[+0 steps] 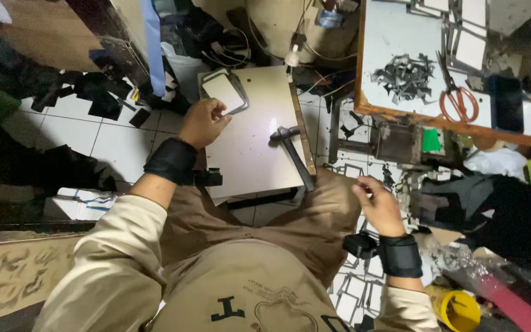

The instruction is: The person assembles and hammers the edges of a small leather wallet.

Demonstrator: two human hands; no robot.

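My left hand (pixel 203 121) rests at the near left edge of a small pale work board (pixel 259 154), fingers curled against a stack of flat rounded-rectangle pieces (pixel 224 92) with dark rims. A hammer (pixel 292 154) lies on the board's right side, head away from me. My right hand (pixel 377 204) hovers over the floor beside my right knee, fingers pinched together; whether it holds something small I cannot tell. Both wrists wear black bands.
A wooden-edged table (pixel 401 114) at the right carries orange-handled scissors (pixel 458 101), a heap of dark offcuts (pixel 407 77), white cut pieces and a black phone (pixel 506 103). Frame-shaped scraps (pixel 357 289) litter the tiled floor. A yellow tub (pixel 459 307) stands near my right side.
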